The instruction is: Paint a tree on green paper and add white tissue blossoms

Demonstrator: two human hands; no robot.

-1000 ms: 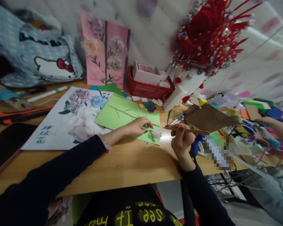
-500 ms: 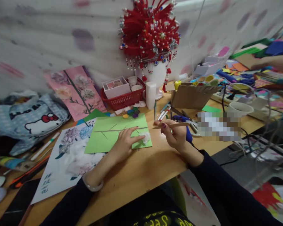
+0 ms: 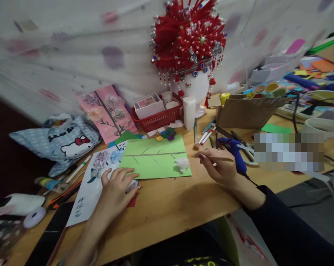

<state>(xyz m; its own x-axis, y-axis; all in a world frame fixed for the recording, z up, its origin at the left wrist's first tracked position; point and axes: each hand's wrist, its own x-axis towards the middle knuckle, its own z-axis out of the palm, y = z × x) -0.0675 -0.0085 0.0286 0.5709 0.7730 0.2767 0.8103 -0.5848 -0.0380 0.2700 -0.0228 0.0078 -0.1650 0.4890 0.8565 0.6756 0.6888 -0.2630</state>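
Your right hand (image 3: 221, 166), right of centre in the frame, has a narrow grip on a thin brown stick (image 3: 222, 159), pinched between thumb and fingers, with its pointed end toward the middle of the picture. Your left hand (image 3: 115, 192), lower left of centre, has its fingers spread wide and appears to hold nothing; it is over the white sheet (image 3: 85, 192), beside the lower left corner of the green sheet (image 3: 152, 168), and whether the fingertips touch either one you cannot tell from here. The white tuft (image 3: 182, 164) lies on the green sheet toward its lower right corner, just under the dark branch lines (image 3: 155, 154) and clear of both hands, the stick's point apart from it. Judging by this, you are in a pause between touches, the stick at the ready near the tuft and the green sheet flat on the worktop (image 3: 169, 210). A next touch on the tuft would seem to call for steadying the sheet with your left hand, bringing the point leftward, and pressing lightly, since something so loose could shift or flatten. Keep your right wrist clear of the blue glue gun (image 3: 237, 153) close behind it, right of centre.
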